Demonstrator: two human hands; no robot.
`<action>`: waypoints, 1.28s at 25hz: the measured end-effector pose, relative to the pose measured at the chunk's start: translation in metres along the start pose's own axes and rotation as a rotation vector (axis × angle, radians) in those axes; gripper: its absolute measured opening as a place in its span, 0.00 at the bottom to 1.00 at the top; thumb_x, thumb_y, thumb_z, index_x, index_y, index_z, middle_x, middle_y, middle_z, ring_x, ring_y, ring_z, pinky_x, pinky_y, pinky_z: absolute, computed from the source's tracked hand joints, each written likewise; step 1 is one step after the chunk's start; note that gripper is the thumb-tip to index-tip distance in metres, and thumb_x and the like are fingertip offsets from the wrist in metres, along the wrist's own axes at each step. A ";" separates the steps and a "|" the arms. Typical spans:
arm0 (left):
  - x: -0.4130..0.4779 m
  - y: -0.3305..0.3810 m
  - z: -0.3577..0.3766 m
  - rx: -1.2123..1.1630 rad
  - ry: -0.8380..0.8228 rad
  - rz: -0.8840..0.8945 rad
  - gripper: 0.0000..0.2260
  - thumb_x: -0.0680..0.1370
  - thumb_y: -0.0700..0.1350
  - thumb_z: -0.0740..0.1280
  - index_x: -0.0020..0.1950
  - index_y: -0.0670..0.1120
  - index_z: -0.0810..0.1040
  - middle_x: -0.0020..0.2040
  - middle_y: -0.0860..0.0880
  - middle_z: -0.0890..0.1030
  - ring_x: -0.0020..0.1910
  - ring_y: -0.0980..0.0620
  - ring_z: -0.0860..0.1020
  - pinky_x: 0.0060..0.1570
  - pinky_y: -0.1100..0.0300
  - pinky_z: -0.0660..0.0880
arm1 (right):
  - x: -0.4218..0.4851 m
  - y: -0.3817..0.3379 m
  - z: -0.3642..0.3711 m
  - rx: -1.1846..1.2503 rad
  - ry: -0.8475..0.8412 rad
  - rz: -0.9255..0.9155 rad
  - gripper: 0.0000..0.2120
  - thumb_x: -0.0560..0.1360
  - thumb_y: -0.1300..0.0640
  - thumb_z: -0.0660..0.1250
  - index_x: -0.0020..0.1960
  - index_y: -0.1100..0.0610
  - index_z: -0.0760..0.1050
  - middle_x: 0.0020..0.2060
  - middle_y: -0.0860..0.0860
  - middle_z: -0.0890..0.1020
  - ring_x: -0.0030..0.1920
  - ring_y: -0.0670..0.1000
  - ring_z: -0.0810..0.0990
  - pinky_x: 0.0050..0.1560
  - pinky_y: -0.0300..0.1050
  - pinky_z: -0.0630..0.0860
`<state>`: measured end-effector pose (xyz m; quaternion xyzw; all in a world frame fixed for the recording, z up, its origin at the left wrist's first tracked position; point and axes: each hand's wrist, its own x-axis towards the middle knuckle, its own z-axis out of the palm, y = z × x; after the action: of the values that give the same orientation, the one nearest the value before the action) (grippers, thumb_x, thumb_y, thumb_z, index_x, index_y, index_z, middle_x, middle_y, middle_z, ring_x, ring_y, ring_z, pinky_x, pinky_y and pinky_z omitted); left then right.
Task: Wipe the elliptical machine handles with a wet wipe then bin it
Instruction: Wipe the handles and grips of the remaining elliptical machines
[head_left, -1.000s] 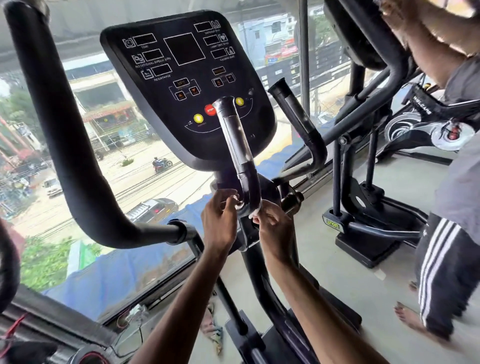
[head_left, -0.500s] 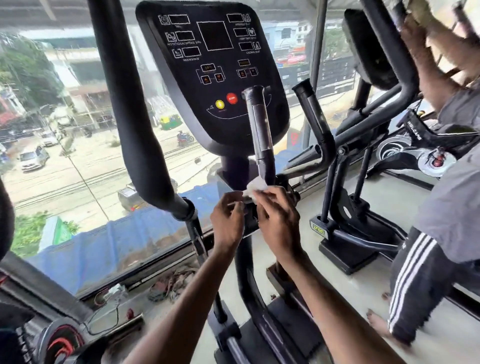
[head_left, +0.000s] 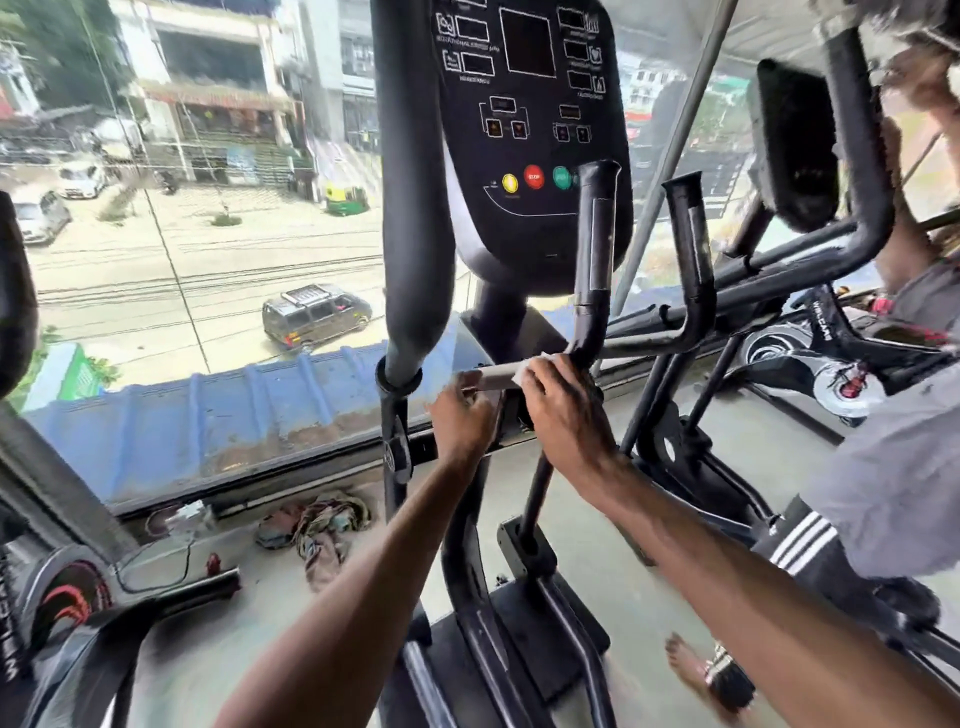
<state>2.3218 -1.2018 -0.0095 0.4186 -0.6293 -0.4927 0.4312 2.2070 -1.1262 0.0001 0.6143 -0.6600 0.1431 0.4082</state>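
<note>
– Along the left side, a window (head_left: 208, 260) looks onto a street. Below it a grey floor (head_left: 270, 587) carries a heap of cloths (head_left: 317, 525).

– And the machine?

– A thick black swing arm (head_left: 410, 208) stands upright, with the console (head_left: 530, 104) to its right.

– Where is the handle?

– Below the console. The fixed handle (head_left: 592, 260) has a grey lower stretch running left to right, then bends and points up.

– The hands?

– The left hand (head_left: 460, 418) sits at that stretch's left end, fingers bent toward it. Whether they grasp it, I can't tell. The wet wipe (head_left: 524, 371) lies by the bend, its visible strip along the bar. The right hand (head_left: 566, 421) clasps it against the metal. Further right, another person (head_left: 883, 467) stands at the next machine (head_left: 691, 260).
</note>
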 end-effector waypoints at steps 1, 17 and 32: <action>0.001 -0.002 0.001 -0.004 -0.018 -0.001 0.13 0.76 0.38 0.65 0.60 0.41 0.82 0.52 0.46 0.84 0.51 0.49 0.81 0.52 0.60 0.74 | 0.006 -0.004 0.002 -0.058 -0.049 -0.030 0.13 0.75 0.67 0.61 0.52 0.59 0.82 0.45 0.54 0.78 0.51 0.56 0.76 0.54 0.47 0.77; -0.016 -0.090 0.019 0.098 -0.168 -0.142 0.17 0.71 0.34 0.67 0.57 0.47 0.82 0.50 0.51 0.86 0.50 0.51 0.83 0.50 0.62 0.76 | -0.071 -0.024 0.066 0.742 -0.339 0.618 0.06 0.74 0.65 0.73 0.49 0.58 0.85 0.45 0.53 0.87 0.47 0.57 0.84 0.53 0.47 0.78; -0.358 -0.057 0.248 0.240 -1.049 -0.174 0.13 0.75 0.47 0.76 0.34 0.45 0.79 0.30 0.49 0.78 0.28 0.53 0.77 0.32 0.52 0.83 | -0.439 0.074 -0.191 1.043 0.189 1.946 0.09 0.80 0.64 0.66 0.45 0.53 0.80 0.40 0.49 0.86 0.47 0.53 0.82 0.40 0.43 0.73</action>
<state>2.1899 -0.8061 -0.1474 0.2132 -0.7749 -0.5941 -0.0339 2.1693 -0.6747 -0.1712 -0.0832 -0.6858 0.7096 -0.1384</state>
